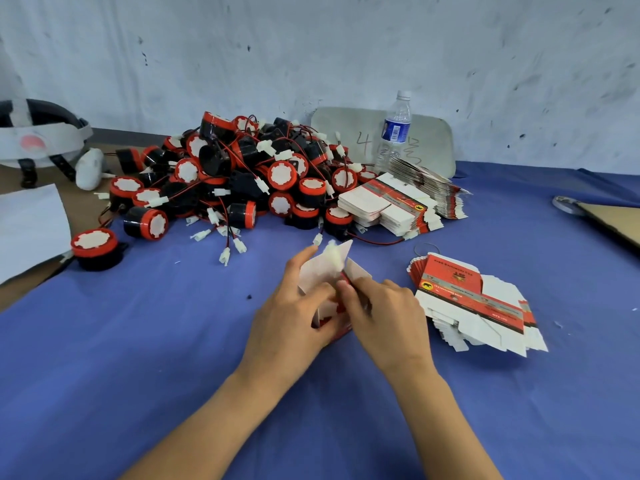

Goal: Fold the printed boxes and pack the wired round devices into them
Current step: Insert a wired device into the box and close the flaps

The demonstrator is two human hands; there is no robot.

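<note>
Gripping a half-folded printed box (317, 271) from its left side, the left hand (294, 306) has its fingers curled round the white card, the forefinger stretched up along the raised flap. The right hand (388, 313) meets it from the other side, fingertips pinching the box's upper edge, so both hands are clamped on the one box, close together over the blue-covered counter (138, 341). A blurred white connector (333, 256) on a red wire sticks up out of the open top, just beyond the fingertips; whether a device already sits inside is hidden by the hands.

Beyond the left hand lies a heap of round devices (242, 174), black with red-rimmed white faces, their wires and white plugs trailing toward the hands. Just right of the right hand sits a fanned stack of flat boxes (474, 303), red print up. Farther beyond the right hand are more flat box stacks (391, 206), with a water bottle (394, 129) upright behind them. Far left of the left hand are a white sheet (27, 223) and a head-strap rig (38, 140).
</note>
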